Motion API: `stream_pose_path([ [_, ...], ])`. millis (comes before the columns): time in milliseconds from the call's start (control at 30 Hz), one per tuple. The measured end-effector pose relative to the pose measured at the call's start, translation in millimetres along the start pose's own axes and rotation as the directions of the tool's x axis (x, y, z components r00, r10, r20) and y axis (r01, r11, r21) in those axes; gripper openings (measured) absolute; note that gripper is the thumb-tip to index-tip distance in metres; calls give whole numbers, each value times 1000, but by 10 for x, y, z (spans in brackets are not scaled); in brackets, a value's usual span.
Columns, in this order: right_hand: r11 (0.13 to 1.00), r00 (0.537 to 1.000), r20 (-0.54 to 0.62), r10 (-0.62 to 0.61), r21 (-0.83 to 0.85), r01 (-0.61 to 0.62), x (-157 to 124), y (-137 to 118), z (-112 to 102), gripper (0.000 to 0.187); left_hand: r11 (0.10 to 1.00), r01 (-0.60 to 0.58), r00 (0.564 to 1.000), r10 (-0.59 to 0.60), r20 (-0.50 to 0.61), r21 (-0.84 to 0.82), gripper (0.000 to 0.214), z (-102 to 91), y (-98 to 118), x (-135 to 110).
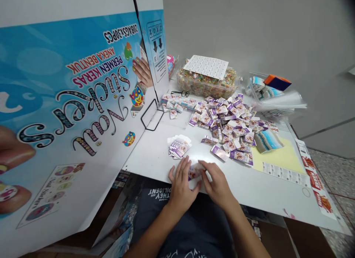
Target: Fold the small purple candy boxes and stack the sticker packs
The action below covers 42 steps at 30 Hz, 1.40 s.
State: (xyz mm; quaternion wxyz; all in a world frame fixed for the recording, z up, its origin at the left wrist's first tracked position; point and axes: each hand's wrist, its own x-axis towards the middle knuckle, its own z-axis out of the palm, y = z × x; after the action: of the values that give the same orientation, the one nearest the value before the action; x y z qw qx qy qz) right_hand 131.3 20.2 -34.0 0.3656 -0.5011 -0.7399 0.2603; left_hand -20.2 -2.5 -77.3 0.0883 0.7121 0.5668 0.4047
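The big blue-and-white carton panel (pixel 69 113) filled the whole left of the frame, its "Nail Stickers" lettering upside down, and it stood propped against the left edge of the white tabletop (pixel 255 191), which ran from centre out to the lower right. Above centre sprawled the heap of small purple-and-white boxes (pixel 230 124), loose and tumbled. Behind it, top centre, sat a clear tub of colourful pieces (pixel 206 86) with a white printed sheet laid on top. A yellow sheet (pixel 280 158) lay right of the heap, touching its edge. At bottom centre, the left hand (pixel 181 186) and the right hand (pixel 217 184) met at the table's near edge, fingers closed in from both sides on one small packet (pixel 195 171), grasping it flat against the tabletop. Just above the left hand sat a fanned stack of flat cards (pixel 179 146).
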Motion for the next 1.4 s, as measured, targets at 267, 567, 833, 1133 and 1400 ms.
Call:
stream_pose_path([
  [267, 915, 931, 115, 345, 180, -361, -374, -237, -378, 11, 955, -34, 991, 71, 116, -293, 28, -19, 244, -117],
  [567, 847, 823, 355, 444, 133, -515, -373, -214, -569, 14, 877, -37, 869, 266, 418, -479, 29, -90, 319, -230],
  [833, 900, 960, -57, 273, 367, -234, -554, -211, -299, 29, 211, 667, 741, -290, 606, -714, 36, -174, 426, -143],
  [1133, 999, 1000, -2, -9, 34, 9, -627, -249, -106, 21, -365, 789, 440, -227, 869, -495, 22, -289, 468, -10],
  [1400, 964, 996, -35, 86, 257, -74, -529, -259, 37, 13, -335, 733, 483, -358, 799, -593, 17, -226, 435, -67],
])
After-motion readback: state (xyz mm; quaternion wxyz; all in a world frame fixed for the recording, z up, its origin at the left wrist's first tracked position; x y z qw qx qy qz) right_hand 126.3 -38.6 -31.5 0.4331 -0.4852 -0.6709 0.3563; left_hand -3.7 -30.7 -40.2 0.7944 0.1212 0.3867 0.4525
